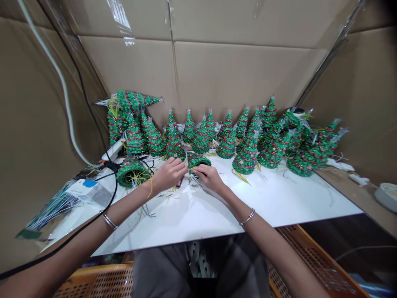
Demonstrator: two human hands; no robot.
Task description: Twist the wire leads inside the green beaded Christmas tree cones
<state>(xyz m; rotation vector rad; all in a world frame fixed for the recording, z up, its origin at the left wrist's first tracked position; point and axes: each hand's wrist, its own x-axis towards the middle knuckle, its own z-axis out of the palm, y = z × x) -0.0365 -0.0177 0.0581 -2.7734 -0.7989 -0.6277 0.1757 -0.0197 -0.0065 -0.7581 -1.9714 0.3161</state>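
A small green Christmas tree (200,159) lies on its side in front of me, its hollow base turned towards me and thin wires hanging out. At that base, my right hand (210,177) pinches the end of a yellow wire (192,169). My left hand (170,174) is closed just left of the base, its fingertips near the right hand's. What it grips is hidden. A red-handled tool (180,182) shows below its fingers; I cannot tell whether the hand touches it. Another tree (132,171) lies left of my left hand, yellow and white wires spilling from its base.
Several upright trees (201,138) with red garlands line the back of the white table (273,203). Bundled green wires (52,207) and a small box (89,192) lie left. A black cable (113,198) crosses over my left forearm. Orange crates (99,281) stand below.
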